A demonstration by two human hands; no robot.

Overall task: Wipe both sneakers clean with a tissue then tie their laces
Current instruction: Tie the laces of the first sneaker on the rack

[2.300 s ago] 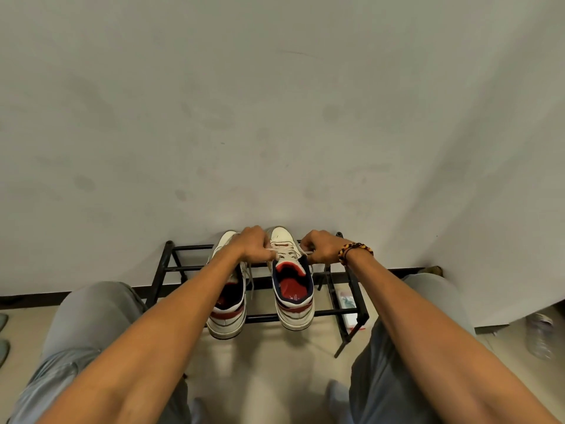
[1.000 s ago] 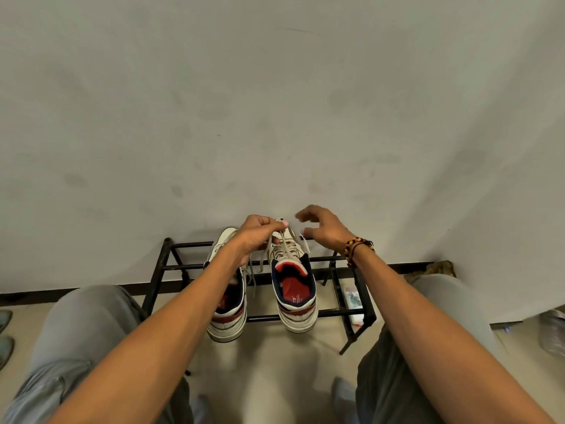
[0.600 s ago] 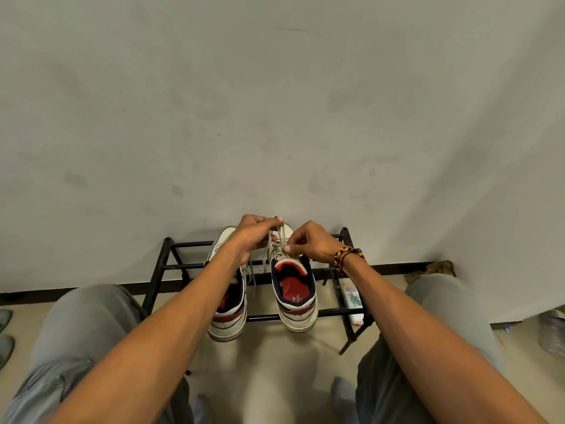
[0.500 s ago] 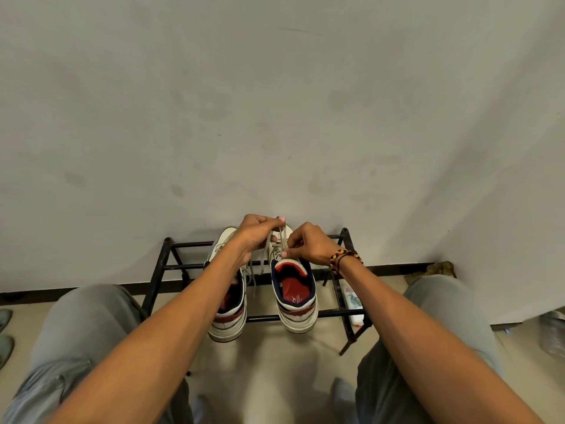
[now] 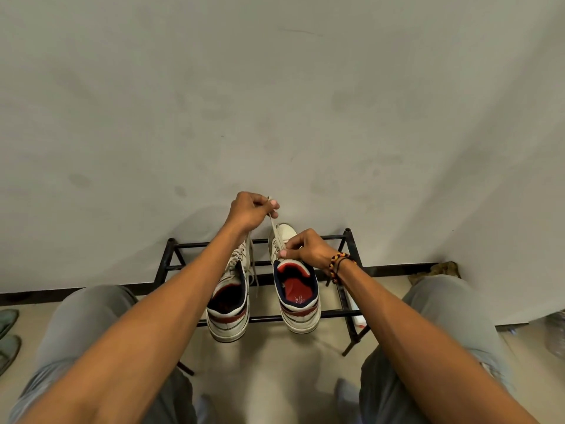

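Left hand point(image 5: 249, 211) raised, fingers pinched on lace point(image 5: 272, 223) of right sneaker point(image 5: 295, 280). Right hand point(image 5: 305, 247) fingers pinch lace at tongue. Left sneaker point(image 5: 229, 298) beside, both on shoe rack point(image 5: 348, 240).

Wall point(image 5: 275, 102): plain grey, faintly smudged
Skirting point(image 5: 394, 268): dark strip along the wall's base
Floor point(image 5: 275, 356): pale beige
Rack point(image 5: 351, 313): black metal bars, against the wall

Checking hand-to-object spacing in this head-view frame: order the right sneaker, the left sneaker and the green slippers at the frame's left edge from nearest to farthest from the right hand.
1. right sneaker: directly under the right hand, which pinches its lace.
2. left sneaker: beside it, to the left on the rack.
3. green slippers: on the floor, far left.
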